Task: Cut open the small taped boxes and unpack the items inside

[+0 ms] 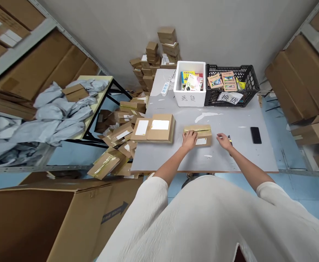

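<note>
A small brown cardboard parcel [201, 134] with tape and a white label lies on the grey table [235, 160] in front of me. My left hand [189, 139] rests on the parcel's left end, fingers curled over it. My right hand [224, 141] hovers just right of the parcel and grips a thin dark tool [229, 139] with a yellow mark. Two more labelled brown parcels [154, 128] lie side by side at the table's left.
A black phone [255, 135] lies at the table's right. At the back stand a white foam box [190, 97] and a black crate [250, 85], both holding booklets. Brown parcels pile on the floor left [115, 145]. Shelves flank both sides; a big open carton [52, 222] sits near left.
</note>
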Motion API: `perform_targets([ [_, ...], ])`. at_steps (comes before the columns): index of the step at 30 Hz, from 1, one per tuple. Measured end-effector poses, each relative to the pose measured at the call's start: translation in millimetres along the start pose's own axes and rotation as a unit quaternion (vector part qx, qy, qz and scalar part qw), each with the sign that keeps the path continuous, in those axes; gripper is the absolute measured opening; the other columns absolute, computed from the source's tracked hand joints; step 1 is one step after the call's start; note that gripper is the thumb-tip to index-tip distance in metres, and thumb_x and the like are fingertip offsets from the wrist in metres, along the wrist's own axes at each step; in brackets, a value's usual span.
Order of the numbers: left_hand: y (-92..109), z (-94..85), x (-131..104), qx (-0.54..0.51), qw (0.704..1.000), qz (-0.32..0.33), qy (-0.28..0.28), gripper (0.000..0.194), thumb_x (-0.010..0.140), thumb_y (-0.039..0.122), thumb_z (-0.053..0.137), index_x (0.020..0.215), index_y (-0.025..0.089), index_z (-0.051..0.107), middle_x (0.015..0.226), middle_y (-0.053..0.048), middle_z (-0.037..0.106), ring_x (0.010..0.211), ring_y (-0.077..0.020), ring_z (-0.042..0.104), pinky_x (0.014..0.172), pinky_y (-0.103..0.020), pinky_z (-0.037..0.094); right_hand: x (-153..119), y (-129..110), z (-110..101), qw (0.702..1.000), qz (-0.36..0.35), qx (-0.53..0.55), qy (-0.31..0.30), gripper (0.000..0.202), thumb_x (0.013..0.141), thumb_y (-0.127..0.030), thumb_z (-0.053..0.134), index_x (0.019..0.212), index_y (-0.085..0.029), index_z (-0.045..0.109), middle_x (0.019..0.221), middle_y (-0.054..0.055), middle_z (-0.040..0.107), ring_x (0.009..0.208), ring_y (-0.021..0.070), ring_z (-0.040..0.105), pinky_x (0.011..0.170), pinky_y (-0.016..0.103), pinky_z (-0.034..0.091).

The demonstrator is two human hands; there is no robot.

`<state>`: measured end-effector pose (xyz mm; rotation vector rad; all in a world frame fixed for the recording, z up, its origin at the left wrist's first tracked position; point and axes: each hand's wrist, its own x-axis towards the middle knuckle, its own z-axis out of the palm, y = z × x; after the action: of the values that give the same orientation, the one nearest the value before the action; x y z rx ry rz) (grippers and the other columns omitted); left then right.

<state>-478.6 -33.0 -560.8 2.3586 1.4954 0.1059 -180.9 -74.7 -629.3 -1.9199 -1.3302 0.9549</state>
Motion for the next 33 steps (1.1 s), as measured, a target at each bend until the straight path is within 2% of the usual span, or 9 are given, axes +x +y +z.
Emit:
perform_targets([
  [3, -5.7, 4.6, -16.8, -0.015, 1.0, 0.021, 0.007, 0.043, 0.114, 0.03, 0.036, 0.147, 0.032, 0.064, 0.156, -0.01, 0.061, 0.148, -0.0272, 0.05, 0.13, -0.05, 0.028, -5.9, -22.9, 15.1, 0.999, -0.039, 0.022, -0.019, 0.038, 0.092, -0.047, 0.064, 0.121, -0.024, 0.071, 0.131, 0.012, 0.074, 0.099, 0.0242, 0.072, 0.1, 0.045, 0.06],
  [6, -12.4, 9.0, -31.8, -0.023, 1.0, 0.018, 0.009, 0.045, 0.113, 0.029, 0.036, 0.149, 0.031, 0.062, 0.158, -0.011, 0.06, 0.148, -0.0274, 0.051, 0.129, -0.049, 0.029, -12.1, -35.2, 22.3, 0.998, -0.045, -0.001, -0.035, 0.038, 0.088, -0.043, 0.066, 0.12, -0.024, 0.07, 0.129, 0.011, 0.075, 0.095, 0.0236, 0.073, 0.097, 0.045, 0.062],
  [9, -15.5, 11.6, -40.1, -0.03, 0.998, -0.044, 0.035, 0.051, 0.111, 0.039, 0.047, 0.16, 0.027, 0.055, 0.167, -0.016, 0.051, 0.153, -0.0334, 0.046, 0.129, -0.051, 0.03, -16.1, -39.5, 22.5, 0.998, -0.046, -0.029, -0.037, 0.041, 0.084, -0.038, 0.068, 0.122, -0.025, 0.068, 0.127, 0.009, 0.075, 0.092, 0.0231, 0.073, 0.094, 0.045, 0.063],
  [12, -14.3, 10.7, -40.8, -0.04, 0.992, -0.104, 0.056, 0.069, 0.107, 0.048, 0.056, 0.17, 0.024, 0.042, 0.173, -0.019, 0.043, 0.156, -0.0383, 0.042, 0.128, -0.053, 0.031, -18.2, -41.0, 21.7, 0.997, -0.066, -0.039, -0.026, 0.046, 0.083, -0.037, 0.068, 0.128, -0.025, 0.066, 0.133, 0.011, 0.072, 0.093, 0.0235, 0.072, 0.093, 0.045, 0.063],
  [17, -11.6, 6.6, -36.5, -0.044, 0.988, -0.139, 0.059, 0.081, 0.104, 0.049, 0.061, 0.175, 0.024, 0.031, 0.177, -0.021, 0.038, 0.155, -0.0407, 0.045, 0.125, -0.053, 0.037, -21.2, -45.8, 23.1, 0.996, -0.074, -0.044, -0.017, 0.046, 0.084, -0.035, 0.063, 0.129, -0.024, 0.065, 0.138, 0.013, 0.07, 0.099, 0.025, 0.072, 0.097, 0.046, 0.062],
  [21, -15.7, 8.5, -35.1, -0.045, 0.991, -0.11, 0.055, 0.085, 0.103, 0.044, 0.062, 0.177, 0.024, 0.026, 0.178, -0.021, 0.035, 0.156, -0.0408, 0.044, 0.124, -0.053, 0.039, -24.7, -53.3, 22.3, 0.996, -0.082, -0.026, -0.008, 0.047, 0.085, -0.035, 0.06, 0.131, -0.026, 0.061, 0.139, 0.013, 0.069, 0.102, 0.0257, 0.072, 0.097, 0.047, 0.062],
  [27, -26.4, 13.5, -36.2, -0.066, 0.992, -0.077, 0.081, 0.1, 0.103, 0.047, 0.066, 0.18, 0.025, 0.006, 0.184, -0.022, 0.015, 0.166, -0.0371, 0.033, 0.128, -0.053, 0.036, -17.2, -68.7, 16.7, 0.994, -0.11, -0.009, 0.019, 0.052, 0.092, -0.036, 0.054, 0.143, -0.026, 0.054, 0.148, 0.014, 0.066, 0.119, 0.0286, 0.07, 0.101, 0.048, 0.06],
  [30, -28.0, 16.2, -39.5, -0.069, 0.99, -0.089, 0.089, 0.1, 0.103, 0.049, 0.066, 0.18, 0.023, 0.007, 0.182, -0.023, 0.021, 0.166, -0.037, 0.032, 0.128, -0.053, 0.035, -3.1, -72.2, 12.9, 0.986, -0.155, -0.064, -0.014, 0.056, 0.096, -0.037, 0.052, 0.15, -0.024, 0.056, 0.16, 0.015, 0.06, 0.134, 0.0313, 0.064, 0.114, 0.053, 0.054],
  [33, -28.5, 19.9, -42.8, -0.085, 0.988, -0.096, 0.083, 0.094, 0.101, 0.045, 0.069, 0.177, 0.024, 0.018, 0.173, -0.022, 0.042, 0.161, -0.0374, 0.041, 0.128, -0.054, 0.034, 13.9, -73.2, 11.1, 0.969, -0.186, -0.151, -0.057, 0.064, 0.102, -0.04, 0.045, 0.163, -0.023, 0.051, 0.171, 0.013, 0.051, 0.153, 0.0325, 0.05, 0.127, 0.054, 0.042],
])
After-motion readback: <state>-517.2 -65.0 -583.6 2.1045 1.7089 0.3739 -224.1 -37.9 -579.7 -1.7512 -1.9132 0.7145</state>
